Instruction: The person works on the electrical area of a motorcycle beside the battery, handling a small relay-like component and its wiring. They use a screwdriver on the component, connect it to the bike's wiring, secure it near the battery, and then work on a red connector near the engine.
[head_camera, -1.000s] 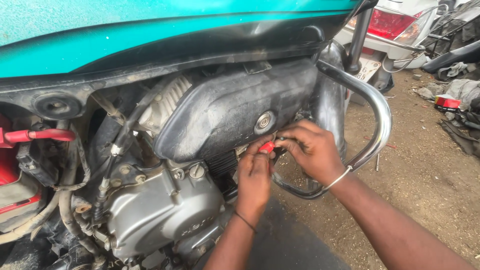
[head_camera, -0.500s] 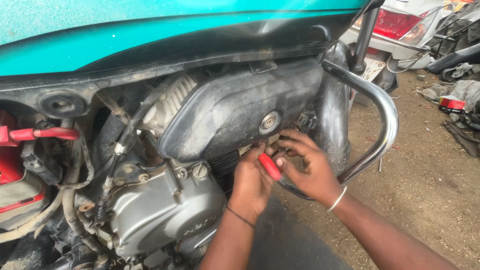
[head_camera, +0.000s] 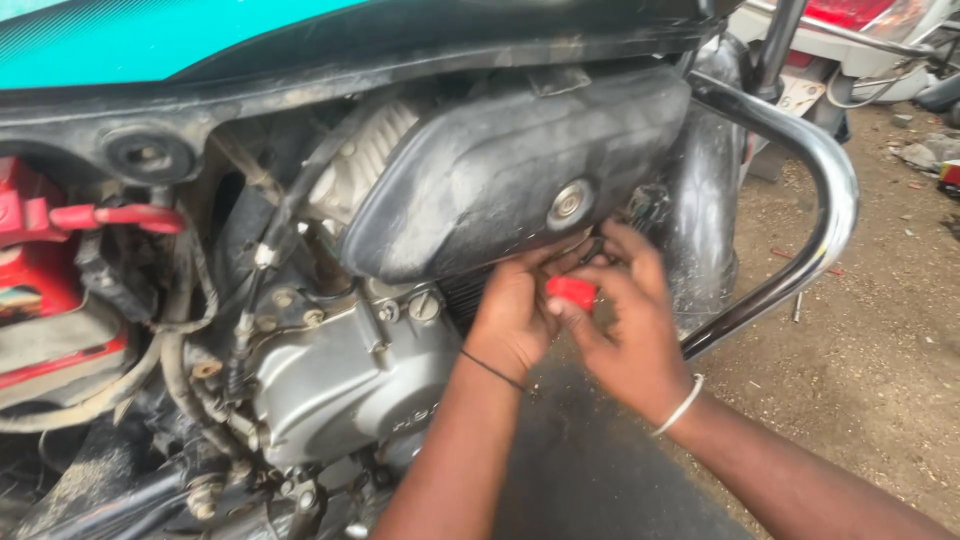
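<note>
My right hand (head_camera: 630, 330), with a white bangle at the wrist, pinches a small red-handled tool (head_camera: 572, 292) between thumb and fingers. The tool's tip is hidden behind my left hand (head_camera: 515, 320). That hand wears a thin black thread at the wrist, and its curled fingers press against the lower edge of the dusty black side cover (head_camera: 500, 170) of a motorcycle. Whether it holds anything is hidden. Both hands meet just below the round silver bolt (head_camera: 568, 203) on that cover, right of the grey engine case (head_camera: 340, 380).
A chrome crash guard (head_camera: 820, 190) curves around the hands on the right. Teal bodywork (head_camera: 150, 40) runs along the top. A red battery (head_camera: 40, 270) with cables sits at the left. Dirt ground (head_camera: 860, 360) lies to the right, with other vehicles' parts at the far top right.
Both hands have stayed under the black cover. The red tool, earlier lying slanted across my right palm, is now pinched at my right fingertips. The view has come closer.
</note>
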